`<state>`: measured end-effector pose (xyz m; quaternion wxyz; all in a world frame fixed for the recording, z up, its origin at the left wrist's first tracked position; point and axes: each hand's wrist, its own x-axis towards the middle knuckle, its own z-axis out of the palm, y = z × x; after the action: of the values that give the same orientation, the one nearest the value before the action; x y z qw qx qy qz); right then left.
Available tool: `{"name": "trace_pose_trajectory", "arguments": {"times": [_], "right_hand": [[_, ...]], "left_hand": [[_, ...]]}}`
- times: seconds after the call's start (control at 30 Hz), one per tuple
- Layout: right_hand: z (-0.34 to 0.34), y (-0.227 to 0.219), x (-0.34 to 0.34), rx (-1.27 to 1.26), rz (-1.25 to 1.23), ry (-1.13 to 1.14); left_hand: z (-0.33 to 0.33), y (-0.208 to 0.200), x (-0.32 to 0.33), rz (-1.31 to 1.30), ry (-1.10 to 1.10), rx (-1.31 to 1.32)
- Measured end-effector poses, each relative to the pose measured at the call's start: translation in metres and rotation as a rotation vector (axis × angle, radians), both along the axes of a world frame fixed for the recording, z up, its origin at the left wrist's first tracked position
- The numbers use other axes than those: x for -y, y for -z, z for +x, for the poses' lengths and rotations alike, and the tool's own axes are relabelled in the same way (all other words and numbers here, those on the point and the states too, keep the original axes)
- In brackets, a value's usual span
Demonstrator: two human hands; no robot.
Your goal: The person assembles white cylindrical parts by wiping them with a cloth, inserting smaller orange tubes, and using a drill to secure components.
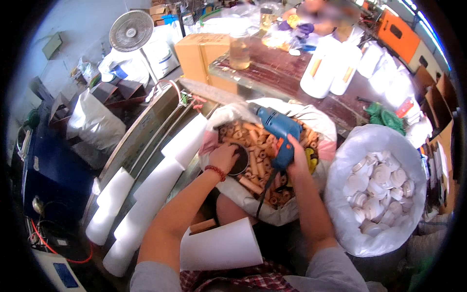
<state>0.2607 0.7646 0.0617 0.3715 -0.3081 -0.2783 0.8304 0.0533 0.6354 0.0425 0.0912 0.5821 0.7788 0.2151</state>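
Observation:
My right hand [296, 158] is wrapped around the handle of a blue power drill [278, 123], whose dark cord hangs down. The drill's nose points to the far left over a large sack [323, 119] of brown wooden handles [257, 165]. In a round dark bowl [239, 164] among those handles, my left hand [224, 156] has its fingers bent and drawn together; what they pinch is hidden. A red bead bracelet circles that wrist. Across my lap lies a white tapered cylinder [221, 246] with a wooden handle [202, 226] at its side.
To the left, stacked white tapered cylinders [154, 194] lean in a long trough [121, 158]. A white sack [340, 233] of round white caps [377, 187] stands at right. Beyond are a dark red table [279, 73], a jar [239, 53], a cardboard box [202, 53] and a fan [131, 31].

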Motion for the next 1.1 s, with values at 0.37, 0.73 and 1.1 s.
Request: {"name": "trace_pose_trajectory", "arguments": {"times": [0.37, 0.73, 1.1], "right_hand": [[0.094, -0.071, 0.124, 0.118, 0.087, 0.082], [0.126, -0.053, 0.164, 0.212, 0.046, -0.063], [0.130, -0.020, 0.164, 0.207, 0.034, -0.082]], "left_hand": [[0.008, 0.009, -0.001, 0.044, -0.009, 0.059], [-0.002, 0.022, 0.006, 0.221, -0.012, 0.214], [-0.030, 0.020, 0.041, 0.292, 0.204, -0.078]]}}
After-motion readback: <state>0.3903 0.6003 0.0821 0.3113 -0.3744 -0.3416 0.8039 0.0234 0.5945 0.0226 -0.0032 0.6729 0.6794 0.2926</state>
